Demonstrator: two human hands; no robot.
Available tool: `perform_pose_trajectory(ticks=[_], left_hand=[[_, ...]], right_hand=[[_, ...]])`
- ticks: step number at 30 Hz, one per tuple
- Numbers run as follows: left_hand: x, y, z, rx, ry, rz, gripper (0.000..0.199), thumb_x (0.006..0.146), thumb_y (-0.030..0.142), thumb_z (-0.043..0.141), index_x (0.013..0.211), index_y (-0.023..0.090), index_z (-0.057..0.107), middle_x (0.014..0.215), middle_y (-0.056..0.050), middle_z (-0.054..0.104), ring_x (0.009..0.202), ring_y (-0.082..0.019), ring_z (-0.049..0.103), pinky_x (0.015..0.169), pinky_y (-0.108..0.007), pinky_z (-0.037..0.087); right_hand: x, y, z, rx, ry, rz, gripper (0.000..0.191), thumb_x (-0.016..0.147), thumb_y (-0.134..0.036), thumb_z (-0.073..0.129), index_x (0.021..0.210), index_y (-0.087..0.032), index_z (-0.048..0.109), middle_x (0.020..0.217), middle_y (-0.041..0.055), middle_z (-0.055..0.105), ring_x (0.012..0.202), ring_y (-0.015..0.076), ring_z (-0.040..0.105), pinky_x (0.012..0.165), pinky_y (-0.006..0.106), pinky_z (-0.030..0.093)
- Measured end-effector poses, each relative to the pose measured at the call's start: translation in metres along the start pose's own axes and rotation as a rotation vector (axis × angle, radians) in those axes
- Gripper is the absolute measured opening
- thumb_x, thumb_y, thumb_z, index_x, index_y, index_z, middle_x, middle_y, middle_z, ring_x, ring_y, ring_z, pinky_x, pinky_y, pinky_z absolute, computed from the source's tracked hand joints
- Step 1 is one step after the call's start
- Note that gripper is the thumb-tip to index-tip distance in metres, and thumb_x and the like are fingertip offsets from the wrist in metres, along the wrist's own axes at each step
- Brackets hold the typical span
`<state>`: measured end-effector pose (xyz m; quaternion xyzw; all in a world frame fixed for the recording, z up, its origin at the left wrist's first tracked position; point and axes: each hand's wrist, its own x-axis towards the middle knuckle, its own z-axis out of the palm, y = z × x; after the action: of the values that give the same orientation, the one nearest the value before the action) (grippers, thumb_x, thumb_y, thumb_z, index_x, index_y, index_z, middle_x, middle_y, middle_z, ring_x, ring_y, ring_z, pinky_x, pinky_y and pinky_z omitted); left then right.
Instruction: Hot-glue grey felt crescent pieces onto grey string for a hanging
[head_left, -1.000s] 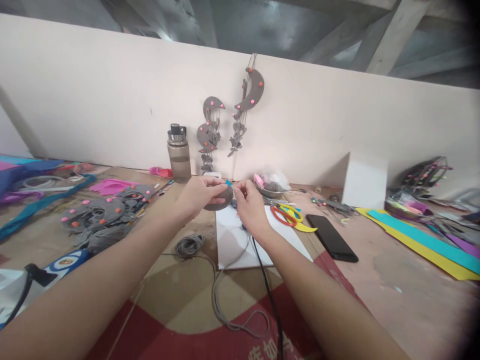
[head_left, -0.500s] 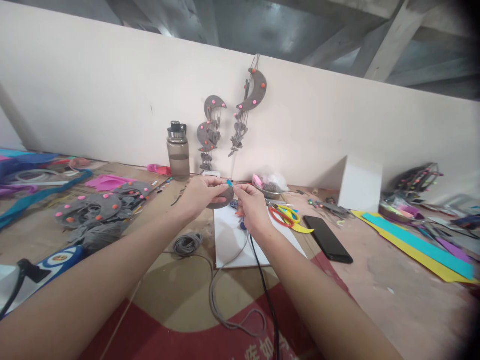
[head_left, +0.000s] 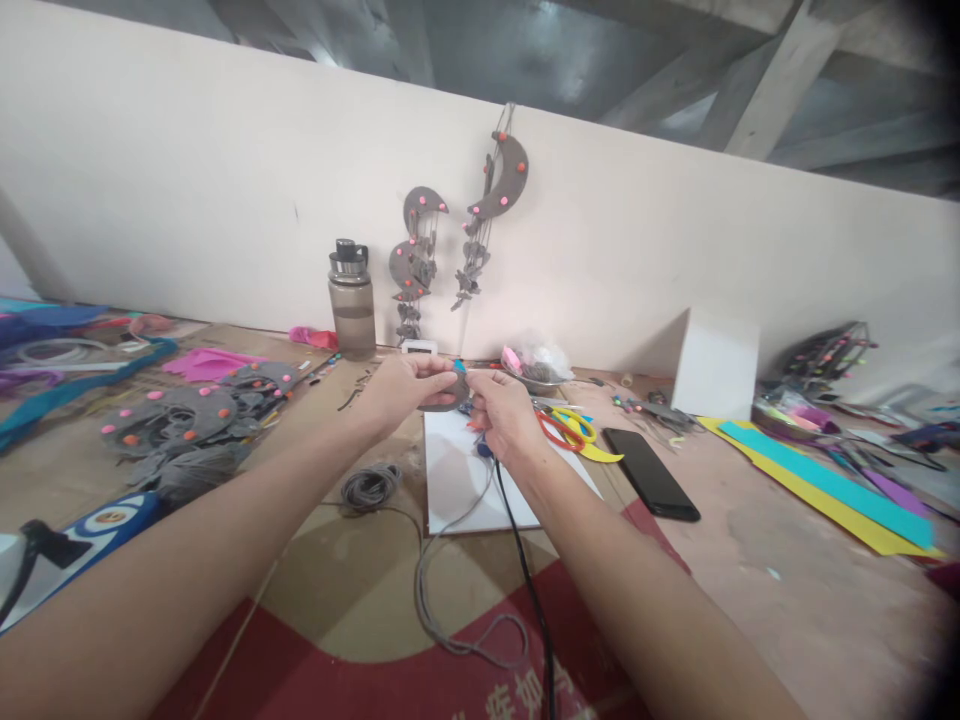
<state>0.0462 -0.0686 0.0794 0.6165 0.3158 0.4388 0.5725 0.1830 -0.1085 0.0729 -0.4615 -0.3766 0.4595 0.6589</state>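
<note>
My left hand [head_left: 409, 392] is closed on a flat grey felt piece [head_left: 448, 402], its fingers pinching the upper edge. A small blue bit [head_left: 459, 367] shows at the top, between the two hands. My right hand [head_left: 504, 408] is closed too, with thumb and forefinger pinched at the felt's right edge; anything tiny between them is hidden. Beneath the hands lies a white board [head_left: 457, 490]. Under the right hand a dark blue tool end [head_left: 484, 448] with a black cable [head_left: 525, 555] is partly hidden. Grey cord [head_left: 371, 487] lies coiled by my left forearm.
Red-handled scissors [head_left: 556, 432], yellow-handled scissors [head_left: 576, 428] and a black phone [head_left: 651, 474] lie to the right. A water bottle [head_left: 352, 305] stands near the wall, where grey crescent ornaments [head_left: 510, 180] hang. Dotted grey felt shapes [head_left: 180, 415] are piled at left.
The view has shifted slightly, so everything sits a little further left. Both hands keep their pinch on the felt piece; otherwise little differs.
</note>
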Motion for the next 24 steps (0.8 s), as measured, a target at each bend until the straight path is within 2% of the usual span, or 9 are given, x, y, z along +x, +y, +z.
perform_pose_trajectory(ticks=[2, 5, 10, 16, 24], left_hand=[[0.0025, -0.0026, -0.0029, -0.019, -0.036, -0.009, 0.037, 0.058, 0.034, 0.089, 0.088, 0.015, 0.076, 0.091, -0.006, 0.076, 0.077, -0.016, 0.07, 0.085, -0.035, 0.057], [0.0062, -0.0076, -0.0059, -0.055, -0.024, -0.013, 0.037, 0.055, 0.033, 0.09, 0.083, 0.015, 0.075, 0.089, -0.006, 0.075, 0.078, -0.016, 0.069, 0.083, -0.034, 0.057], [0.0061, -0.0103, -0.0043, -0.1, -0.019, -0.016, 0.037, 0.059, 0.038, 0.088, 0.084, 0.015, 0.073, 0.094, -0.008, 0.073, 0.081, -0.017, 0.068, 0.078, -0.035, 0.059], [0.001, -0.0034, 0.0022, -0.109, -0.014, -0.012, 0.036, 0.062, 0.041, 0.087, 0.081, 0.015, 0.072, 0.093, -0.009, 0.073, 0.084, -0.018, 0.068, 0.08, -0.035, 0.058], [0.0035, -0.0092, 0.0032, -0.115, 0.057, 0.003, 0.031, 0.061, 0.037, 0.083, 0.076, 0.015, 0.068, 0.083, -0.004, 0.069, 0.073, -0.015, 0.065, 0.074, -0.033, 0.058]], right_hand=[[0.0001, -0.0004, -0.0003, -0.005, -0.005, -0.011, 0.018, 0.06, -0.027, 0.067, 0.064, -0.019, 0.052, 0.045, -0.0125, 0.033, 0.039, 0.0029, 0.022, 0.038, 0.021, 0.013], [-0.0002, -0.0001, 0.0, -0.019, -0.008, -0.008, 0.018, 0.06, -0.028, 0.067, 0.066, -0.019, 0.053, 0.045, -0.0123, 0.034, 0.039, 0.0031, 0.022, 0.038, 0.021, 0.012], [0.0002, 0.0009, 0.0, -0.017, -0.043, -0.029, 0.019, 0.06, -0.029, 0.067, 0.067, -0.019, 0.052, 0.047, -0.0127, 0.033, 0.04, 0.0029, 0.021, 0.038, 0.02, 0.012], [0.0004, 0.0014, 0.0, -0.002, -0.069, -0.036, 0.021, 0.059, -0.031, 0.067, 0.068, -0.019, 0.052, 0.049, -0.0129, 0.033, 0.041, 0.0024, 0.021, 0.039, 0.019, 0.013], [-0.0031, 0.0045, 0.0022, -0.031, -0.126, -0.039, 0.024, 0.062, -0.035, 0.069, 0.074, -0.019, 0.057, 0.05, -0.0127, 0.033, 0.041, 0.0029, 0.021, 0.039, 0.019, 0.014]])
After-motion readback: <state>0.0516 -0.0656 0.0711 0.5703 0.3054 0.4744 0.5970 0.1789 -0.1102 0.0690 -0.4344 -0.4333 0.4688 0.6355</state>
